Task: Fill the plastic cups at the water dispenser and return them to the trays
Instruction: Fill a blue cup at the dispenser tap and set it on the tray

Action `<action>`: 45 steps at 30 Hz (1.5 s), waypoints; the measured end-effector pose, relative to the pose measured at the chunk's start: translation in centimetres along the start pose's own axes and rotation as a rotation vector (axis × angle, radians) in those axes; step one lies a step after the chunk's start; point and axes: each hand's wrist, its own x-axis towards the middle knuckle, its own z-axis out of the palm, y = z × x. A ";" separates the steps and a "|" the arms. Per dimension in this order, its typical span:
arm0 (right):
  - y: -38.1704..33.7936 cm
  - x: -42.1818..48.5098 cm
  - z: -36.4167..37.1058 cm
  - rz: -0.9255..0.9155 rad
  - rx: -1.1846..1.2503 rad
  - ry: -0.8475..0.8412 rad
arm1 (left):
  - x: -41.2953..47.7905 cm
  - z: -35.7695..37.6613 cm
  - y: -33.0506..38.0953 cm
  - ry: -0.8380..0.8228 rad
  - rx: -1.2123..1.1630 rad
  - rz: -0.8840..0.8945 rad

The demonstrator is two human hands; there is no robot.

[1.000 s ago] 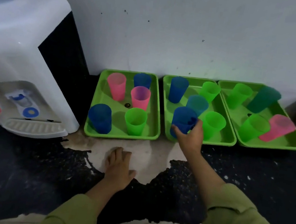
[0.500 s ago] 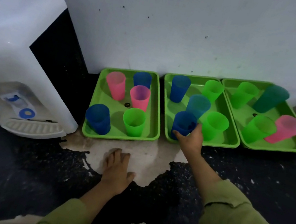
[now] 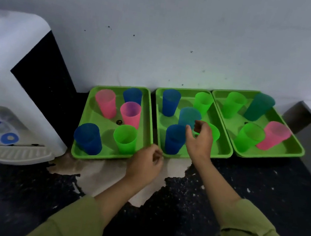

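Released since the earlier frame, the blue cup (image 3: 173,141) is left upright at the front of the middle tray (image 3: 223,153), just beside the right hand (image 3: 199,143), whose fingers (image 3: 189,132) are loosely curled on nothing. The left hand (image 3: 145,165) has been lifted off the dark mat (image 3: 260,195), fingers loosely curled and empty, near the left tray (image 3: 101,156).

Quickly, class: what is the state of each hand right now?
Left hand: loosely curled, holding nothing.
Right hand: open above the middle tray, holding nothing.
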 end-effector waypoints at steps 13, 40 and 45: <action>4.5 8.8 -2.7 -0.079 -0.520 -0.200 | 16.3 4.0 5.3 -0.144 0.156 0.077; 2.3 8.2 -2.5 0.001 -0.477 -0.318 | 18.3 -0.5 5.1 0.008 -0.223 0.114; -1.5 7.6 -1.4 -0.046 -0.401 -0.293 | 14.9 -4.8 4.9 0.066 -0.320 0.169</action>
